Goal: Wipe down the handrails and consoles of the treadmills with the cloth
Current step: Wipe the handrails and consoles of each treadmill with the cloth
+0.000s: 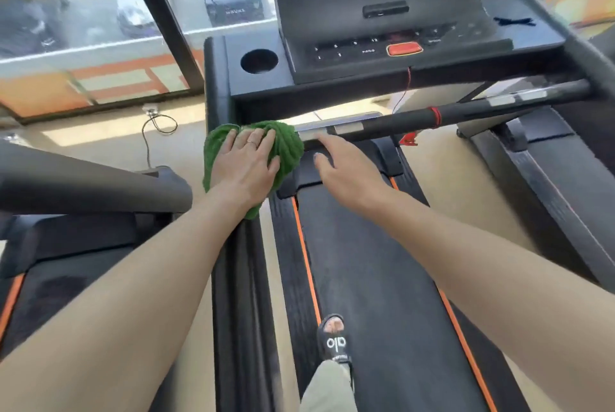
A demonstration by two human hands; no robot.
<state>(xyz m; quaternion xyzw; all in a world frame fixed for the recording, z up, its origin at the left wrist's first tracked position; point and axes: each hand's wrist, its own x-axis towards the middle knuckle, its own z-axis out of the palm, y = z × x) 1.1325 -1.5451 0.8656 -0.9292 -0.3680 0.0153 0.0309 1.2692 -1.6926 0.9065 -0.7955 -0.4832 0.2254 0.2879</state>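
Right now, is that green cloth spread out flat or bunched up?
Bunched up. The green cloth shows thick rolled folds around the left hand, which presses it onto the handrail's left end.

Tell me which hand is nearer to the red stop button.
Right. The right hand reaches to the front bar just below the red stop button; the left hand presses the green cloth further left.

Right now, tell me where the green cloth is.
In the head view the green cloth is left of centre, pressed under the left hand against the left end of the front handrail, below the cup holder.
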